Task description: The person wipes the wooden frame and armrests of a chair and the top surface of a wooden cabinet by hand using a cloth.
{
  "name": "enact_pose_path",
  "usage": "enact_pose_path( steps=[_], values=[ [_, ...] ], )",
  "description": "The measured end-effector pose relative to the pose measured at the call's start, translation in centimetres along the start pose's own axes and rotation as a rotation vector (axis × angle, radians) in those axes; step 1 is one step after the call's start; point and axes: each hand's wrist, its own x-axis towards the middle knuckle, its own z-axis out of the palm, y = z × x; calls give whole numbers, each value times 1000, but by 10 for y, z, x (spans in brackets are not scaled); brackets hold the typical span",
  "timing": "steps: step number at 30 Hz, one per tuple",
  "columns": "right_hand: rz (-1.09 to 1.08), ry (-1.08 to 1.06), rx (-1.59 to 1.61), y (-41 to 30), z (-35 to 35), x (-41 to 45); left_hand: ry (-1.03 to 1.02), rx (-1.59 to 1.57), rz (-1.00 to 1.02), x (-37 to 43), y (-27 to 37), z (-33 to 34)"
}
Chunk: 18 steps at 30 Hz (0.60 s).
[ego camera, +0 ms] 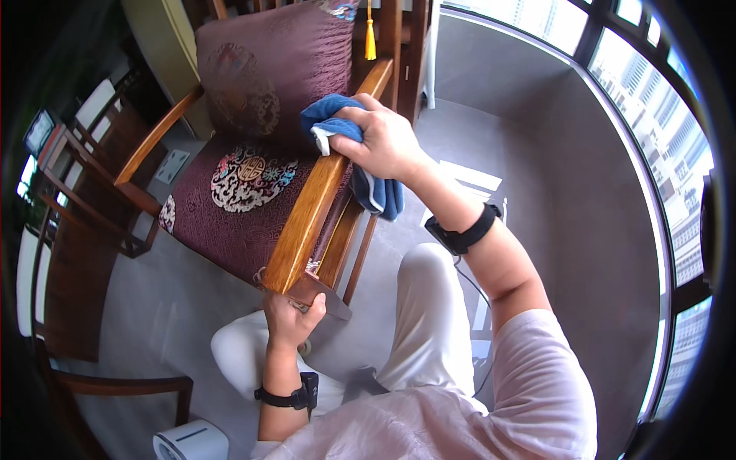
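A wooden armchair with purple embroidered cushions stands before me. My right hand [376, 135] grips a blue cloth with white edging [379, 192], pressed over the near armrest [305, 221] partway along its length. Part of the cloth bunches on top, and the rest hangs down the outer side. My left hand [293, 319] is closed around the front post just under the armrest's front end, thumb on the outside. The seat cushion [253, 178] bears a round floral emblem, and a matching back cushion [276, 75] leans behind it.
A yellow tassel [370, 40] hangs by the chair back. Windows [650, 98] and a low grey wall [598, 230] run along the right. Other wooden furniture [80, 276] stands left, with a white box-shaped appliance [192, 440] at lower left. A thin cable [474, 282] trails beside my right knee.
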Motion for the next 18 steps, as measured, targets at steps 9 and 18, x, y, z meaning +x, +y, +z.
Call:
enact_pose_path(
  steps=[9,18],
  values=[
    [-108,112,77,46,11,8,141,63,-45,-6,15,12],
    [82,160,58,148,15,54,466,259,-90,-28,14,50]
  ],
)
